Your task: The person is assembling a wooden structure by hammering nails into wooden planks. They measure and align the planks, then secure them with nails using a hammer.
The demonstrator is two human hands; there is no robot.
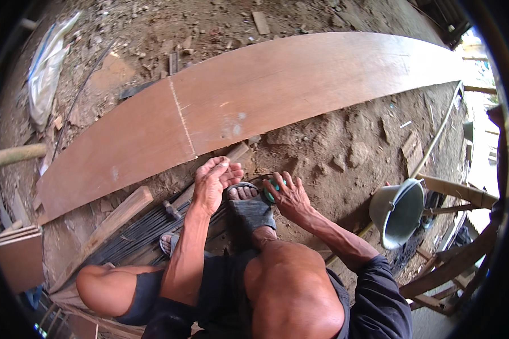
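Note:
My left hand (214, 182) is raised just off the near edge of a long brown board (300, 85). Its thumb and forefinger come together in a pinch, the other fingers half curled; what lies between them, if anything, is too small to make out. Down beside my sandaled foot (251, 210), my right hand (291, 198) has its fingers wrapped over a round green object (272, 189), mostly covered by the hand. A pale, rough line (182, 116) crosses the board's left part, ending near my left hand. The board lies flat on the dirt ground.
A hammer (172, 210) rests by a bundle of dark rods (147, 237) and a wooden beam (116, 217) at left. To the right stands a tilted grey bucket (398, 214), close to wooden framing (458, 192). A white sack (46, 79) lies at the far left.

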